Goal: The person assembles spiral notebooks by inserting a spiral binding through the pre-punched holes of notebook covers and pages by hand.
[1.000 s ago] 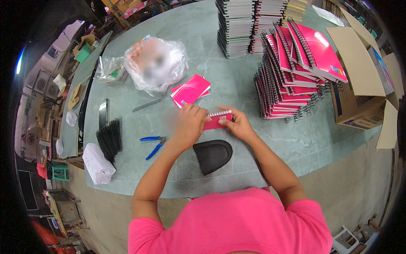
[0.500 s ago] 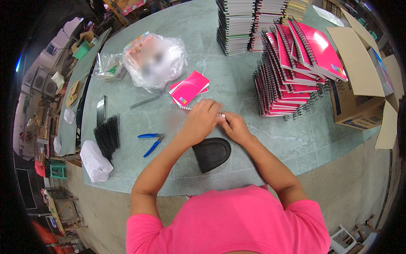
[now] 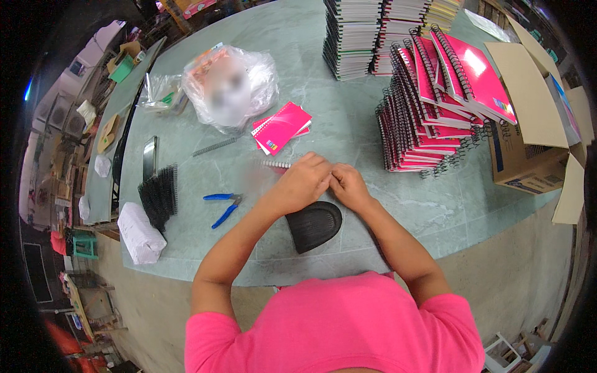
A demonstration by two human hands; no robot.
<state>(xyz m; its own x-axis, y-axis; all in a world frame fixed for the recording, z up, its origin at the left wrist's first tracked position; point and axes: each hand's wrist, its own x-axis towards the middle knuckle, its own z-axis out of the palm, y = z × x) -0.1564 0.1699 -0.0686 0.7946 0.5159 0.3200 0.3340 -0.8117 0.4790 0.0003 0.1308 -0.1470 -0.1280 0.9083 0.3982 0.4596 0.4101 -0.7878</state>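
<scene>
My left hand (image 3: 305,182) is closed over a small pink notebook (image 3: 275,164); only its ringed edge shows, left of the fingers. At the other end of that edge my right hand (image 3: 349,186) pinches with thumb and fingertips, close against the left. What lies between the right fingertips is hidden. Just below the hands rests a black, rounded, hollowed block (image 3: 314,227). Blue-handled cutting pliers (image 3: 224,215) lie to the left with their handles spread. Beyond the hands is a small pile of pink covers with punched edges (image 3: 283,128). A loose dark coil (image 3: 214,147) lies left of them.
A tall stack of pink coil-bound notebooks (image 3: 423,140) stands right, beside an open cardboard box (image 3: 528,158). More notebook stacks (image 3: 351,40) rise behind. At left are black coils (image 3: 158,196), a white wrapped bundle (image 3: 142,233) and a filled plastic bag (image 3: 258,81).
Both hands have shifted slightly nearer to me, and the left fingers have drawn in. More of the notebook's ringed edge shows left of my left hand.
</scene>
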